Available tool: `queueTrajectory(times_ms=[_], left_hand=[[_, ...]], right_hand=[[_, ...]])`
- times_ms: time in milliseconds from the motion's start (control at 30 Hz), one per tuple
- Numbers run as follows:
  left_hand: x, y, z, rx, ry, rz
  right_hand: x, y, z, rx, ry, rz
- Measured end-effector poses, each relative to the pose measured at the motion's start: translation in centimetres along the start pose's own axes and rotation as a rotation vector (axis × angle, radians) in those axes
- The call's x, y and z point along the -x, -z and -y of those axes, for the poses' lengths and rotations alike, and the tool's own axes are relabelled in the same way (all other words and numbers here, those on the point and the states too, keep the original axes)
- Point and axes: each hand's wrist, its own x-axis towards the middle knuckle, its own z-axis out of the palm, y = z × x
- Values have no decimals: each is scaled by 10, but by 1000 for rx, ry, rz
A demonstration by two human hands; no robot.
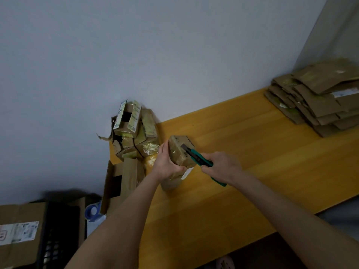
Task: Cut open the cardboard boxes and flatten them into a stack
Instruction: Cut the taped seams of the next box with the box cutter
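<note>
Bracing the box [180, 155] on the desk [252, 152], your left hand [167, 166] wraps its fingers round one side against sliding; your right hand [221, 167] has fingers clenched on the cutter [200, 158], blade just beyond them.

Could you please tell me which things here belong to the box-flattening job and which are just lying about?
In the job: small box in the left hand, green knife in the right hand, pile of boxes by the wall, flattened stack.
Lying about: blue tape roll, black crate.

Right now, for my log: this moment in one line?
left hand grips box | right hand holds cutter | blade at box
</note>
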Motion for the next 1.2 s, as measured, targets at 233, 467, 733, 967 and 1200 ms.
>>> queueTrajectory(times_ms=[233, 467, 733, 967, 1200], left_hand=[[0, 1, -4, 29, 46, -31], [6, 13, -23, 65, 306, -188], [23, 1, -13, 168, 601, -105], [19, 0, -17, 220, 705, -114], [21, 10, -42, 437, 382, -226]], right_hand=[[-1, 3, -14, -204, 25, 62], [-13, -41, -29, -719, -326, -224], [-49, -116, -61, -388, -605, 3], [-48, -97, -47, -511, -254, 56], [-43, -69, 1, -1005, -273, 30]])
